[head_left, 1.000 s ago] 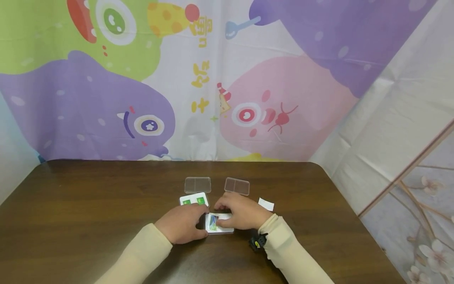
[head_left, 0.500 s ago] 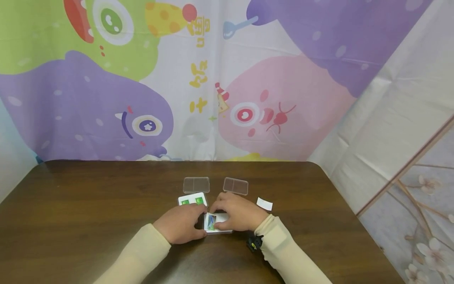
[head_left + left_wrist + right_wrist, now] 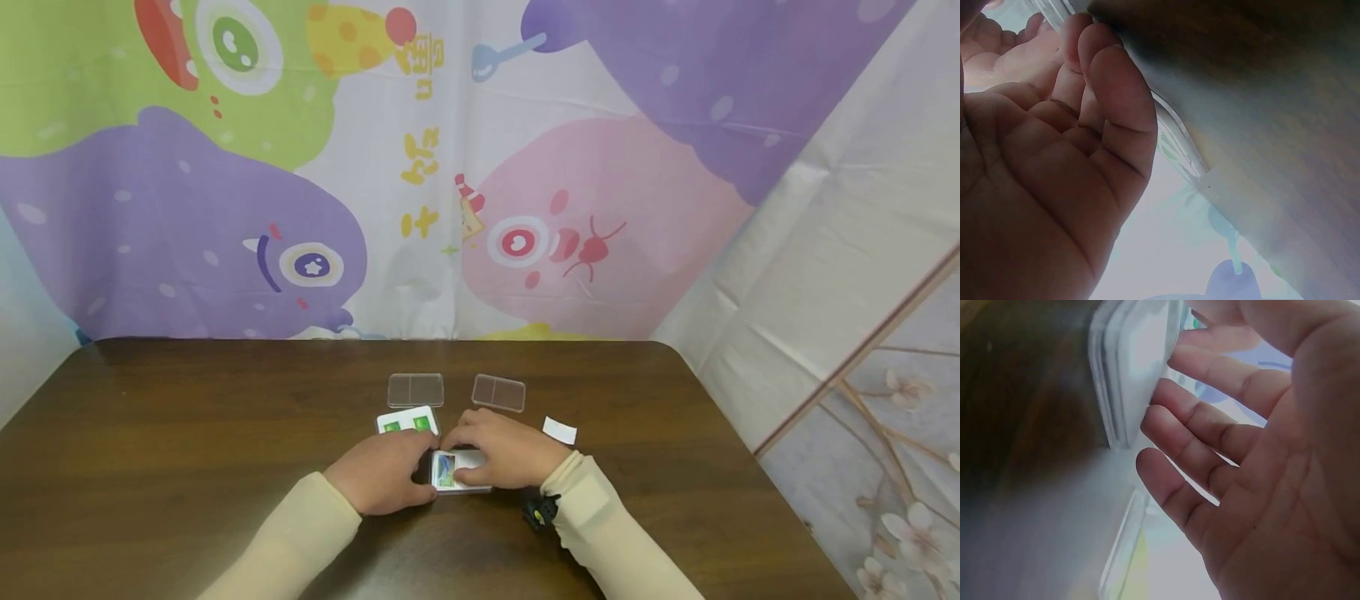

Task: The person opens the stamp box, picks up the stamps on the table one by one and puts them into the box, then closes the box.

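A shallow clear plastic box point(image 3: 474, 490) with a stack of white cards lies between both hands in the head view. Its top picture card point(image 3: 446, 469) shows a blue and green print at the left end. My left hand point(image 3: 381, 475) holds the box's left end, thumb at the near corner and fingers at the far one. Over the right part, my right hand point(image 3: 506, 448) pinches the card, thumb on its face and fingers toward the far edge. In the right wrist view, the box point(image 3: 1124, 369) shows layered clear edges by the fingertips point(image 3: 1159, 422).
Behind the left hand lies another card stack point(image 3: 407, 418) with green pictures. Two clear lids point(image 3: 416, 390) point(image 3: 498, 392) rest farther back. A white paper slip point(image 3: 559, 430) is right of the right hand. A cartoon cloth point(image 3: 420, 275) hangs behind the brown table point(image 3: 187, 433).
The top picture card has turned slightly and now lies straighter in line with the box. My right hand has shifted a little left over the box; my left hand stays at its end.
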Motion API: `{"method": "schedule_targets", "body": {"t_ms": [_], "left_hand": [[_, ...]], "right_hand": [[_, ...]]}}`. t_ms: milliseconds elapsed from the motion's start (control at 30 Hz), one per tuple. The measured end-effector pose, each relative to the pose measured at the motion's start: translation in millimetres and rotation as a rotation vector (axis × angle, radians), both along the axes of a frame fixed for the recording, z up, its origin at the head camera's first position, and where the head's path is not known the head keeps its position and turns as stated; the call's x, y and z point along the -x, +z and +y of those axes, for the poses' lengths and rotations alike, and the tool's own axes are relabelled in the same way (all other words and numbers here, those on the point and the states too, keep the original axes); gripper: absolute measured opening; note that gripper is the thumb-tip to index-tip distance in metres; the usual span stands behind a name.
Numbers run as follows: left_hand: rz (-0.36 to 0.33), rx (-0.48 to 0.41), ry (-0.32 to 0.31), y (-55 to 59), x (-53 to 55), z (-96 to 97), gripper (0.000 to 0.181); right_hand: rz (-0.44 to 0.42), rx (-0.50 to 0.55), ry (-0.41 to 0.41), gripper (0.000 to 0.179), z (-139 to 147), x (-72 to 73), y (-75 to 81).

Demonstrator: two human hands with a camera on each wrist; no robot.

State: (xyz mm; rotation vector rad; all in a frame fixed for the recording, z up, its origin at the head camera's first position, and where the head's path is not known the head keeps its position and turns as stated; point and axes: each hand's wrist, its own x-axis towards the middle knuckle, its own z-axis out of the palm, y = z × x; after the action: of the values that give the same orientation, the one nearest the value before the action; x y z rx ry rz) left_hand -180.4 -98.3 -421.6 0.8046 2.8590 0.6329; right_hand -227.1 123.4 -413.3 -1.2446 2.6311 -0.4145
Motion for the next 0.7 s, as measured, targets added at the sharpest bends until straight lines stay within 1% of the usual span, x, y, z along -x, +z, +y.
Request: {"method": "schedule_targets", "body": {"t_ms": [100,200,367,500,600,700], "left_hand": [[-0.008,0.001,0.009,-0.3,0.0,0.5,0.046],[-0.015,-0.001,0.016,-0.7,0.4,1.1,0.048],[-0.017,0.002,0.015,-0.6,-0.1,0.8,0.049],[-0.016,-0.004,0.014,-0.3,-0.7,0.6,0.049],[-0.008,-0.008,0.012,-0.8,-0.8,0.9,0.048],[-0.009,-0.012,0.016,-1.5,-0.8,1.4,0.050]], "right_hand": [[-0.007,0.012,-0.017,0.030,9,3.4,5.9],[0.009,0.016,-0.070,0.028,24,8.0,15.3],[0.001,-0.007,-0.246,0.025,51,14.1,28.5],[-0.008,-0.050,-0.383,0.026,65,17.9,31.6],[-0.019,-0.096,-0.453,0.028,70,19.3,31.1],[-0.050,-0.141,-0.509,0.032,74,19.2,31.0]]}}
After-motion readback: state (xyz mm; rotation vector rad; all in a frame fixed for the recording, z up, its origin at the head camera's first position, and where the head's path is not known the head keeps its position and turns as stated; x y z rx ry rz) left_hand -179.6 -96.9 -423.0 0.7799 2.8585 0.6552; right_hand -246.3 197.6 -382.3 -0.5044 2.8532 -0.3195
